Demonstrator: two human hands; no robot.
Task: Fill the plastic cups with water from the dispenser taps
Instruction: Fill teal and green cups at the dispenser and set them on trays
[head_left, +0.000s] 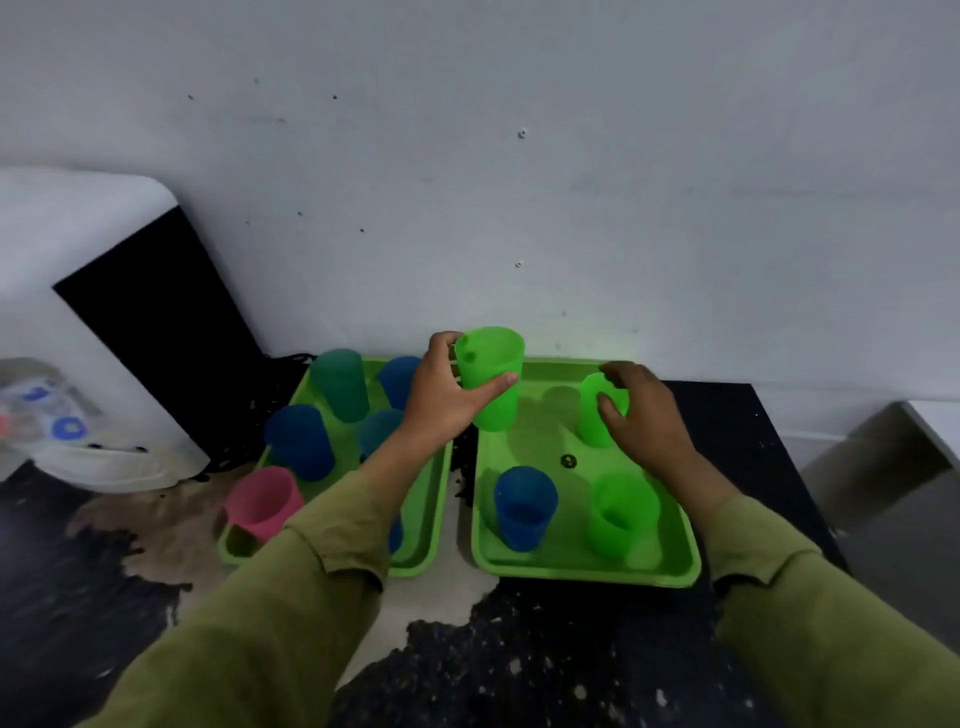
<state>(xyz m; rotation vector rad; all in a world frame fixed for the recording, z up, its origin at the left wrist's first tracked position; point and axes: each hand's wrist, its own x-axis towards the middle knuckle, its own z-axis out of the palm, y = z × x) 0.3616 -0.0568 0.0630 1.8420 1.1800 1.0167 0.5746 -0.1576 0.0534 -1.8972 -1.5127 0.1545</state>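
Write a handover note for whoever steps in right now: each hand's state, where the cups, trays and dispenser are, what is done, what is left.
Left hand grips the lifted green cup above the back-left corner of the right tray.
Right hand holds the rear green cup standing in that tray.
A blue cup and front green cup stand nearer.
Left tray holds other cups; dispenser is far left.
Done: unclear, fill levels not readable.
Left: fill cups at the dispenser.

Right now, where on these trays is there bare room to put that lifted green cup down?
Right tray: bare floor at its back left, below the lifted green cup, behind the blue cup. Left tray is crowded with cups.
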